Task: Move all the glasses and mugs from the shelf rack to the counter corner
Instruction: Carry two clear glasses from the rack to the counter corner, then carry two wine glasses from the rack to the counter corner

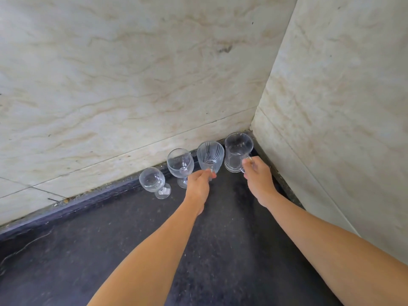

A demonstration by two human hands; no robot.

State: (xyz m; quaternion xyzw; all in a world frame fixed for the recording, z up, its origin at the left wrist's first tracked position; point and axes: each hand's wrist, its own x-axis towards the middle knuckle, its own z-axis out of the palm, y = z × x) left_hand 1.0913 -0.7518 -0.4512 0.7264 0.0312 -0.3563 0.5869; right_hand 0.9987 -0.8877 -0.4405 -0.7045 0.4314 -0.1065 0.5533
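Several clear glasses stand in a row along the back wall of the dark counter (110, 250), ending in the corner. My left hand (198, 184) grips the lower part of an etched tumbler glass (210, 154). My right hand (258, 175) holds the handle of a clear glass mug (237, 151), which sits deepest in the corner. Left of the tumbler stands a stemmed wine glass (180, 164), and further left a smaller stemmed glass (153, 181). Both stemmed glasses are upright and untouched. The shelf rack is out of view.
Marbled tile walls (132, 85) meet at the corner just behind the mug. A raised dark lip (88, 198) runs along the counter's back edge. The right wall (342, 129) closes in beside my right arm.
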